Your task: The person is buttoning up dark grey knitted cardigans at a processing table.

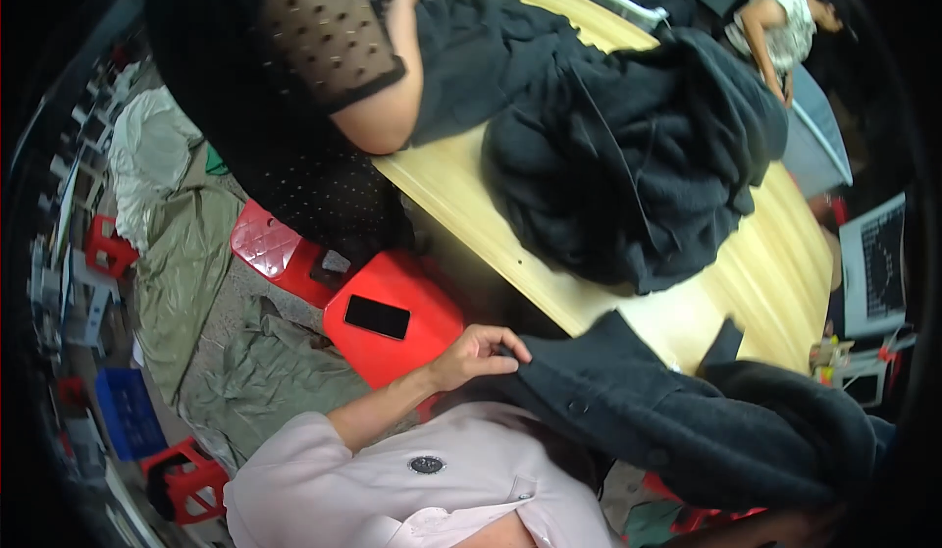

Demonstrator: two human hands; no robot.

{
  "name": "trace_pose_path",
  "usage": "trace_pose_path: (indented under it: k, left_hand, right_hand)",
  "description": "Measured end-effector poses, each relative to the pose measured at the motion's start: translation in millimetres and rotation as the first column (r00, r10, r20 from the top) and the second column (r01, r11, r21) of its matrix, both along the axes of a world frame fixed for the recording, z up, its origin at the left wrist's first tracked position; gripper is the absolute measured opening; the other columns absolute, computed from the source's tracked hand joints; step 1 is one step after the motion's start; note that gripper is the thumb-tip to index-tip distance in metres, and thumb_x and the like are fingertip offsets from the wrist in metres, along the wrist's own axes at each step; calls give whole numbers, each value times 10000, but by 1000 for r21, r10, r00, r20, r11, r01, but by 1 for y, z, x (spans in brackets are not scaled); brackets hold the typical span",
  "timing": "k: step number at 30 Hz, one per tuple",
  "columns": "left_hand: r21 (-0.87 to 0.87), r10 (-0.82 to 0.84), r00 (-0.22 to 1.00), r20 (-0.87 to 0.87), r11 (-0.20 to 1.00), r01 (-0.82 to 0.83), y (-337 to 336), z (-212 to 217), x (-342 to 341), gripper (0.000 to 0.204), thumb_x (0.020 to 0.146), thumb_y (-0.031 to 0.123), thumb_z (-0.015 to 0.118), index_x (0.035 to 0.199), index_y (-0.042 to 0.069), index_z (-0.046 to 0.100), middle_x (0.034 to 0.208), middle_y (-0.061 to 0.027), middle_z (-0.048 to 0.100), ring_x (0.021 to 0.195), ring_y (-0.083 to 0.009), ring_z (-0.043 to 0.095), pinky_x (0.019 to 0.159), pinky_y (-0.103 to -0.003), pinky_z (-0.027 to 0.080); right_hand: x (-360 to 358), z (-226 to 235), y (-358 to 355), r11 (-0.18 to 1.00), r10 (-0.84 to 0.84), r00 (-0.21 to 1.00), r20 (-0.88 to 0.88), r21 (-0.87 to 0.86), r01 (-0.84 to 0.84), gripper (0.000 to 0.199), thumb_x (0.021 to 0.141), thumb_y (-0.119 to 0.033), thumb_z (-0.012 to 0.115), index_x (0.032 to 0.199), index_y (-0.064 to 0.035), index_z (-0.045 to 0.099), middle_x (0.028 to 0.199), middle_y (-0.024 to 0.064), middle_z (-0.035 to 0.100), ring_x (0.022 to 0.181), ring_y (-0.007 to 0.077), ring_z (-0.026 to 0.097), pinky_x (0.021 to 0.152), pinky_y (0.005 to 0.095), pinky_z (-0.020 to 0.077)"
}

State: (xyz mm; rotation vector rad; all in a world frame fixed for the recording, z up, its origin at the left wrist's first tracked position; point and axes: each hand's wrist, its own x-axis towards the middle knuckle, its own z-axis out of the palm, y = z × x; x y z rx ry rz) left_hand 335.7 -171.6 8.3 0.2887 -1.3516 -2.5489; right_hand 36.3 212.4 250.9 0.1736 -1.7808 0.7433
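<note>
My left hand (483, 356) is closed, its thumb and fingers pinching the edge of a dark buttoned garment (628, 416). The garment stretches from that pinch across to the right, over the near edge of the table, with round buttons showing along its front. Part of it looks folded or bunched at the right. My right forearm (775, 528) is a dim shape at the lower right; the hand itself is hidden by the garment and shadow. Beyond the garment, a large heap of black clothing (628, 165) lies on the light wooden table (785, 263).
Left of the table stands a red stool (397, 298) with a black phone (378, 317) on it. A person in black (294, 106) leans over the table's far left; another (775, 33) is at the far right. Olive cloth (285, 371) and a blue crate (130, 413) lie on the floor.
</note>
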Motion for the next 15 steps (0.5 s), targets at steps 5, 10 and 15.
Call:
trace_pose_path:
  k: [5,10,15]
  left_hand:
    - [-402,-30,984,174,910,99,-1,18,18,308,956,225,875,1216,74,807,1321,-93,700,1169,-147,647,950,-300,538]
    - [-663,83,987,-138,733,-154,-11,80,0,869,808,470,961,1496,56,627,1556,-170,576,1465,-338,545,1222,-442,435]
    - [-782,-126,920,-371,576,-237,2,150,-43,1595,639,640,999,1760,34,40,1809,-280,138,1686,-455,124,1301,-708,-9]
  right_hand:
    - [-1,-3,-108,926,375,926,-38,-19,-376,380,1133,-202,601,1455,-6,646,1341,223,729,1143,283,741,1045,383,565]
    - [4,9,-186,787,612,788,-68,-43,-615,392,1134,-202,586,1471,-3,610,1326,211,724,1132,273,741,1041,382,571]
    - [9,24,-239,638,757,644,-115,-83,-765,405,1134,-201,570,1486,-1,573,1311,200,718,1122,264,741,1036,381,577]
